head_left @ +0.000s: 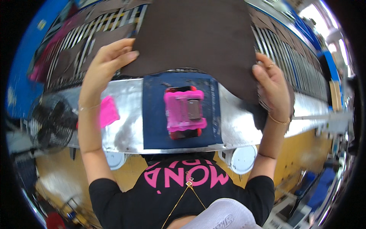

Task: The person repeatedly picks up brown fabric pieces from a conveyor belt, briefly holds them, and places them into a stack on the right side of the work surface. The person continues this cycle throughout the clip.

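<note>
White cap fabric (223, 215) with dark stitched lettering juts in nearest the camera, over a worker in a black T-shirt (152, 200) with large pink print and a gold necklace (189, 184), well below both hands. Arms raised to either side, the worker holds a dark brown sheet (198, 38) spread between the two hands. The left hand (112, 61) pinches the sheet's left edge between thumb and fingers; the right hand (271, 82), wearing a ring, grips the opposite edge with its thumb on top, its fingertips partly hidden. Part of the sheet's lower right side hangs around the right hand, a gold bracelet (279, 120) circling the wrist below.

Between the hands and nearer the worker's body, a dark blue mat (154, 114) lies on a shiny metal bench (129, 131). On the mat sits a bright pink scalloped piece (175, 110), with red and black ends and a small brownish rectangle (195, 109) on it, all slightly blurred. Just inside the left forearm, below the left hand, rests a pink pad (109, 111); a black fan (53, 122) stands outside that same forearm. Beyond both hands stretches a slatted rack (289, 59) strewn with brown pieces (68, 61). Below the right hand, past the bench's near edge, is a round white stool (244, 159).
</note>
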Tool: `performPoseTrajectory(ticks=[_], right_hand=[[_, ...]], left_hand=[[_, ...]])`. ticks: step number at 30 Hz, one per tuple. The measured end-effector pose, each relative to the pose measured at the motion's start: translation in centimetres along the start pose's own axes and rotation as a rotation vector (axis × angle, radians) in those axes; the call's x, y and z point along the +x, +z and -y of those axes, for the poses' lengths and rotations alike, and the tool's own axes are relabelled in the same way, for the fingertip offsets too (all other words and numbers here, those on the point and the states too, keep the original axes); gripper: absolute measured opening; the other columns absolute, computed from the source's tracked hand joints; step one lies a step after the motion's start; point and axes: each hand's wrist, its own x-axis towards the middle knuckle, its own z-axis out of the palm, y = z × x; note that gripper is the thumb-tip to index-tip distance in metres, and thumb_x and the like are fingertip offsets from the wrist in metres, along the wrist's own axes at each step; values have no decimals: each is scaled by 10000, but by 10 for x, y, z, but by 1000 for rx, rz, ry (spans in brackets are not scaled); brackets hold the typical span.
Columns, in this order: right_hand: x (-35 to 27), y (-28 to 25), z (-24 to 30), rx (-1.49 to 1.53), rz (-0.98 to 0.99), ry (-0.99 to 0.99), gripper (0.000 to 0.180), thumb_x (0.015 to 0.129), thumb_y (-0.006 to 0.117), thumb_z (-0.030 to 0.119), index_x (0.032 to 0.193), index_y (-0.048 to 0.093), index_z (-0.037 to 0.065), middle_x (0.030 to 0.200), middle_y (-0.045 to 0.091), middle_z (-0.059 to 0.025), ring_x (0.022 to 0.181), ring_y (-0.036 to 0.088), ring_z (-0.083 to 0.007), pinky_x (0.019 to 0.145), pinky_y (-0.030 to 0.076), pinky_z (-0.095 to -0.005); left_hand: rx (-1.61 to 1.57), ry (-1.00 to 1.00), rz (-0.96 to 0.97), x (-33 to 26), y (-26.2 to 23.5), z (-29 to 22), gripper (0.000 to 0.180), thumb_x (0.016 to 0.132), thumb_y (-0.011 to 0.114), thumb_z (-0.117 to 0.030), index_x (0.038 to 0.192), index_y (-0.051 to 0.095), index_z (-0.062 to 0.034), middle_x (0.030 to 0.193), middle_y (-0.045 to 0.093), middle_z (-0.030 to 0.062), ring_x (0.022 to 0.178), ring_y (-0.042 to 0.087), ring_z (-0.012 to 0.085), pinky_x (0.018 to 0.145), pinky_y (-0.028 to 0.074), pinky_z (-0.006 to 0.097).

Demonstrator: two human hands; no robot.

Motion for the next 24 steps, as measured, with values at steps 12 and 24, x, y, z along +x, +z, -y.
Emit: performPoseTrajectory(ticks=[12, 24], right_hand=[[157, 57, 104, -389, 143, -223, 374, 846, 659, 230, 1113, 522, 7, 710, 516, 15, 458, 407, -9, 385, 312, -169], [268, 349, -29, 640, 441, 349, 798, 871, 314, -115, 1393, -219, 169, 1252, 318, -297, 1032, 549, -457, 789, 547, -466]], left_hand=[[312, 273, -490, -14, -42, 29, 469, 813, 673, -181, 1234, 514, -48, 995, 593, 29, 849, 523, 114, 729, 401, 240], [280, 317, -842, -74, -34, 132, 449, 816, 616, -65, 1238, 464, -39, 1067, 526, 121, 992, 494, 259, 886, 385, 351]])
